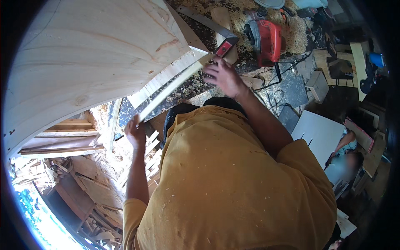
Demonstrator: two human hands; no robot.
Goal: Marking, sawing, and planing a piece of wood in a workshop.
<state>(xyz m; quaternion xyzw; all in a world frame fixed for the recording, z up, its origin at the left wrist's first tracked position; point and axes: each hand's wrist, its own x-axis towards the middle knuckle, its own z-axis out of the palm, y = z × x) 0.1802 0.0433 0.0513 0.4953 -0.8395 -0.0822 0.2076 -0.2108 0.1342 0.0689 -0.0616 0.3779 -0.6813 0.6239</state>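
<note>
My left hand [136, 132] is closed round the lower end of a narrow, pale wooden strip [171, 88]. The strip slants up to the right, along the edge of a large light wooden panel [96, 50]. By the strip's upper end my right hand [225, 77] has its fingers spread and slightly blurred; it does not appear to grip the strip. Just beyond those fingers lies a try square [225, 47] with a red stock and a metal blade. Farther right on the bench sits a red and grey power planer [268, 41].
Shavings cover the dark workbench [191, 89]. A black cable [273, 89] trails beside the planer. Wood offcuts [98, 191] are heaped at the lower left. On the right, another person [343, 162] is near a white board [318, 135], with a wooden block [318, 86] above it.
</note>
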